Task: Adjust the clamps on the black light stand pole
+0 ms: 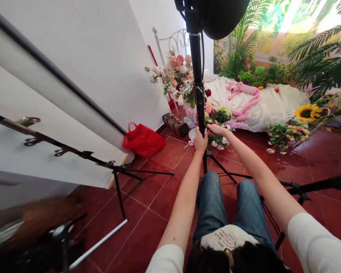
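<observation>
A black light stand (pixel 198 81) rises upright in front of me, with a dark lamp head (pixel 223 17) at its top and a cable running beside the pole. My left hand (pixel 200 140) is wrapped around the lower part of the pole, thumb pointing up. On the pole's right side, my right hand (pixel 215 129) is closed at about the same height, its fingers at a part of the stand that I cannot make out. The stand's tripod legs (pixel 223 167) spread over the floor before my knees.
A red bag (pixel 144 140) lies by the wall at left. Another black stand (pixel 118 189) and a white backdrop roll (pixel 59 91) are left of me. Flowers (pixel 179 68), a draped white cloth (pixel 284 100) and a pink plush toy (pixel 246 91) lie beyond. More stand legs (pixel 304 189) cross at right.
</observation>
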